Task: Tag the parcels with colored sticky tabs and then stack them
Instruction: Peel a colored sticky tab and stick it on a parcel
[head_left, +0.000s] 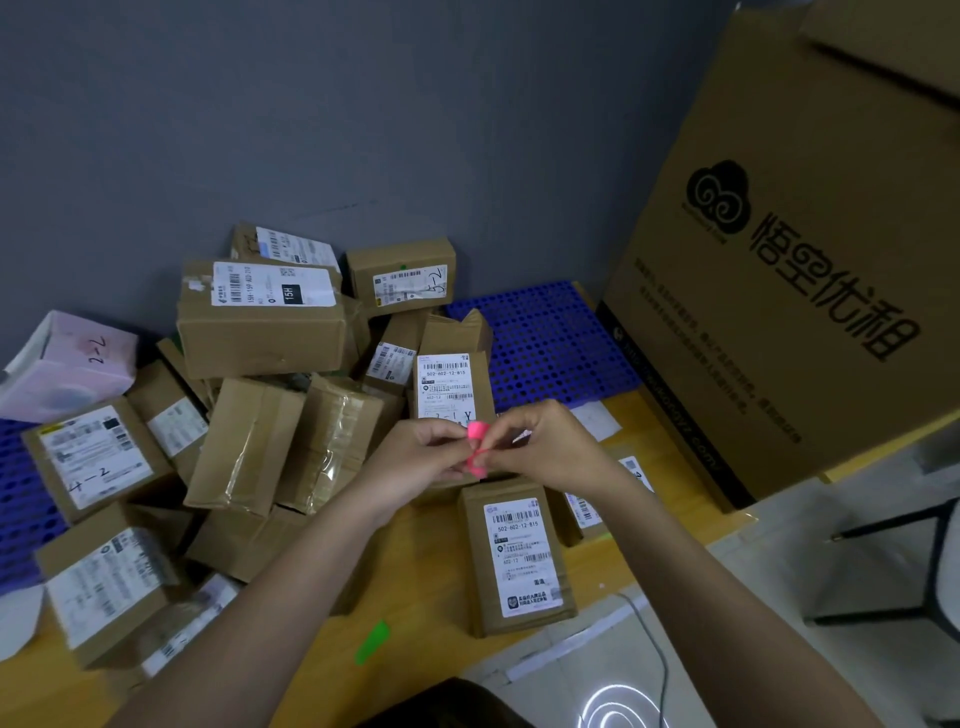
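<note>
Far left: a pale pink parcel marked "2-2" lies against the grey wall, partly over a blue perforated pallet. Just beside it, a brown parcel with a white label marked "4-2" rests label-up. Centre: a loose heap of brown parcels, several tilted, lies on the yellow floor board; a green tab lies flat on the board, apart from the heap. My left hand has its fingers curled, pinching a pink sticky tab. My right hand pinches the same tab from the other side, above a labelled parcel lying flat. Right: a large printed carton stands upright, well apart from the heap.
</note>
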